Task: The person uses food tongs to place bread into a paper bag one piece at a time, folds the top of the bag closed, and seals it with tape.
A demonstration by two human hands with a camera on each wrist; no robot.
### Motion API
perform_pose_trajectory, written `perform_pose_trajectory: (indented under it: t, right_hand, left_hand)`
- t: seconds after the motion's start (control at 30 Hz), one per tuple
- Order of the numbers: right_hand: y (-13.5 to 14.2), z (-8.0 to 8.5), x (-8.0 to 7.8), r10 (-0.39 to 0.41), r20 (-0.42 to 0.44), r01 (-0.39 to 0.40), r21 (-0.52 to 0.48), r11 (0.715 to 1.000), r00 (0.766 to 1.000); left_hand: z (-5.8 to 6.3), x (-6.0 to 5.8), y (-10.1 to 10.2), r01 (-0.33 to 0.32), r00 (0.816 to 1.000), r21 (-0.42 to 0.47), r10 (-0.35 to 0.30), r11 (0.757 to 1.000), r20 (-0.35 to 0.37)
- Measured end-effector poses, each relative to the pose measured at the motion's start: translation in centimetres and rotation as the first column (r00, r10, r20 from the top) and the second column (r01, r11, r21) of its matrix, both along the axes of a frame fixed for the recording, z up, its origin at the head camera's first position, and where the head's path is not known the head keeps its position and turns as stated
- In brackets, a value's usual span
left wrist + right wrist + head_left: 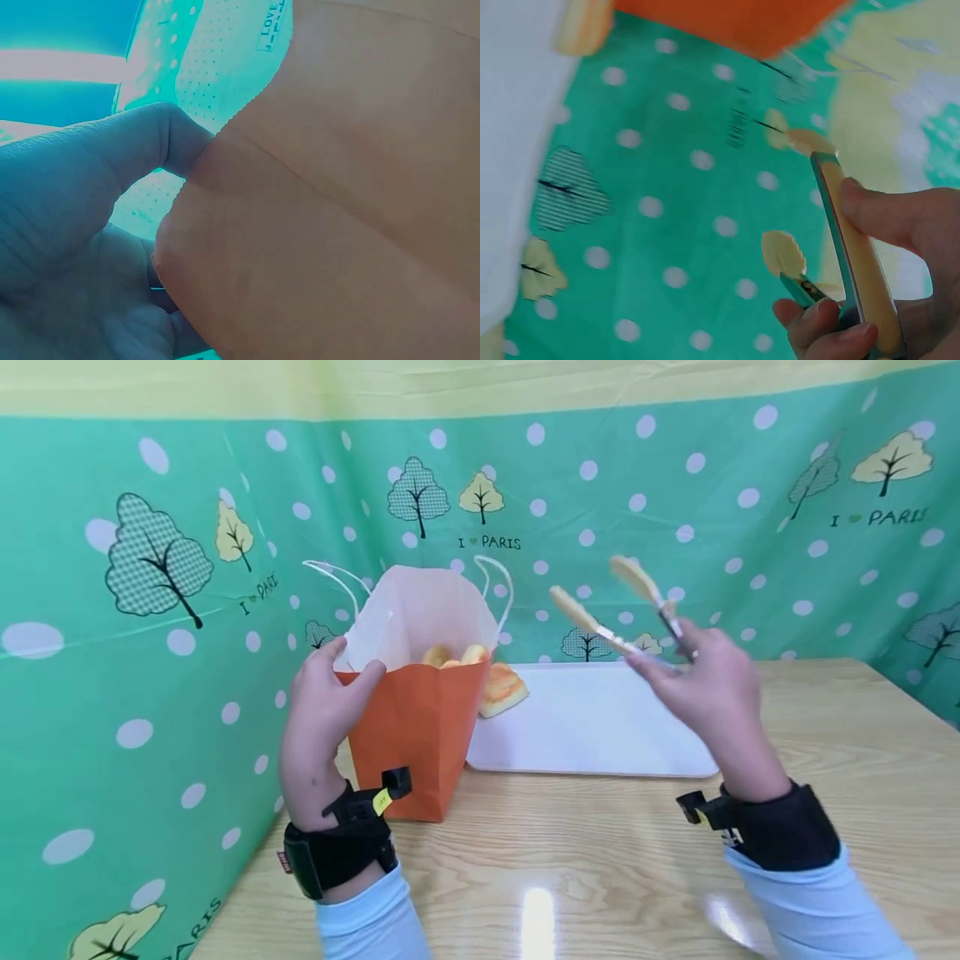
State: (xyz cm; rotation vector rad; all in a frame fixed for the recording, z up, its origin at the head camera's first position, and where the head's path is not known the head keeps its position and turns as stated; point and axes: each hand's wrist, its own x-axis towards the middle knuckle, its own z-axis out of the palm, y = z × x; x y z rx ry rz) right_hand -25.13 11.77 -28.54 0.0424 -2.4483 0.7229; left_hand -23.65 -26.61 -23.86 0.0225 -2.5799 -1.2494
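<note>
My left hand (318, 714) grips the left rim of an orange paper bag (405, 735) with a white inside and white string handles. In the left wrist view, the thumb (142, 142) hooks over the bag's zigzag-cut edge; the other fingers are partly hidden by the paper. Several bread rolls (474, 653) show at the bag's mouth. In the air over the white tray, my right hand (712, 681) holds tongs (859, 262) with pale tips. The tips are spread apart, with nothing between them. A square piece of bread (502, 691) lies at the tray's left end, partly hidden by the bag.
The white tray (585, 727) lies on a wooden table (600, 843), to the right of the bag. A green dotted cloth (540, 527) with tree prints hangs behind the table and along its left side.
</note>
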Motion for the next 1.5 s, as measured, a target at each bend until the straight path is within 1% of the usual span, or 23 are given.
perform_pose_trajectory:
  t: [0.07, 0.13, 0.23, 0.33, 0.43, 0.5, 0.57, 0.67, 0.8, 0.87, 0.97, 1.07, 1.17, 1.27, 1.33, 1.4, 1.47, 1.5]
  right_hand:
    - [-0.6, -1.3, -1.3, 0.048, 0.056, -0.053, 0.082, 0.995, 0.997]
    - [-1.6, -2.9, -2.4, 0.106, 0.089, -0.120, 0.173, 0.977, 0.990]
    - [-3.5, -5.0, -3.7, 0.177, 0.121, -0.206, 0.301, 0.931, 0.977]
    - [-5.3, -6.2, -5.0, 0.229, 0.098, -0.249, 0.414, 0.875, 0.968]
    - [-6.6, -6.7, -6.1, 0.276, 0.056, -0.268, 0.480, 0.835, 0.960]
    - [-7.3, -6.8, -6.8, 0.299, 0.030, -0.273, 0.503, 0.820, 0.954]
    - [-8.1, -6.8, -7.3, 0.307, 0.017, -0.271, 0.517, 0.812, 0.952]
    - [-8.8, -6.9, -7.8, 0.297, 0.029, -0.264, 0.544, 0.797, 0.955]
    - [-8.7, -7.0, -8.0, 0.271, 0.080, -0.267, 0.564, 0.781, 0.959]
    - [-8.2, -6.9, -7.8, 0.260, 0.094, -0.266, 0.568, 0.779, 0.961]
    - [-6.6, -6.8, -7.4, 0.250, 0.085, -0.252, 0.568, 0.783, 0.965]
    - [-4.3, -6.8, -6.9, 0.241, 0.065, -0.236, 0.561, 0.793, 0.968]
    - [-1.9, -6.8, -6.3, 0.213, 0.078, -0.219, 0.553, 0.804, 0.974]
    - [0.1, -7.0, -6.0, 0.183, 0.126, -0.222, 0.502, 0.836, 0.975]
    - [0.9, -7.2, -6.0, 0.169, 0.171, -0.230, 0.459, 0.858, 0.971]
    - [1.0, -7.4, -6.1, 0.165, 0.225, -0.245, 0.399, 0.884, 0.960]
    - [0.7, -7.7, -6.4, 0.161, 0.272, -0.254, 0.350, 0.902, 0.949]
    - [0.1, -8.0, -6.8, 0.153, 0.295, -0.251, 0.329, 0.911, 0.943]
  left_hand:
    - [-0.1, 0.0, 0.4, -0.008, 1.000, -0.001, 0.008, 1.000, -0.003]
    - [-0.2, 0.0, 0.9, -0.020, 1.000, -0.004, 0.020, 1.000, -0.004]
    - [-0.2, -0.1, 1.5, -0.042, 0.999, -0.012, 0.042, 0.999, -0.007]
    - [-0.1, -0.3, 2.0, -0.056, 0.998, -0.025, 0.056, 0.998, -0.015]
    - [-0.1, -0.4, 2.4, -0.064, 0.998, -0.035, 0.063, 0.997, -0.023]
    - [-0.1, -0.5, 2.8, -0.068, 0.997, -0.035, 0.067, 0.997, -0.026]
    - [0.0, -0.5, 2.9, -0.068, 0.997, -0.036, 0.067, 0.997, -0.031]
    - [-0.1, -0.4, 2.9, -0.069, 0.997, -0.037, 0.067, 0.997, -0.036]
    - [-0.2, -0.3, 2.9, -0.064, 0.997, -0.045, 0.062, 0.997, -0.038]
    - [-0.2, -0.3, 2.9, -0.062, 0.997, -0.048, 0.060, 0.997, -0.038]
    - [-0.3, -0.2, 3.0, -0.064, 0.997, -0.047, 0.062, 0.997, -0.040]
    - [-0.3, -0.2, 3.0, -0.070, 0.997, -0.045, 0.068, 0.997, -0.040]
    - [-0.3, -0.2, 3.0, -0.070, 0.997, -0.051, 0.068, 0.996, -0.036]
    - [-0.4, -0.2, 3.0, -0.072, 0.997, -0.055, 0.070, 0.996, -0.032]
    - [-0.4, -0.3, 3.1, -0.072, 0.997, -0.060, 0.070, 0.996, -0.034]
    - [-0.4, -0.2, 3.1, -0.071, 0.997, -0.057, 0.069, 0.996, -0.037]
    - [-0.4, -0.2, 3.2, -0.069, 0.997, -0.055, 0.067, 0.996, -0.039]
    - [-0.6, -0.6, 3.0, -0.061, 0.997, -0.054, 0.059, 0.997, -0.039]
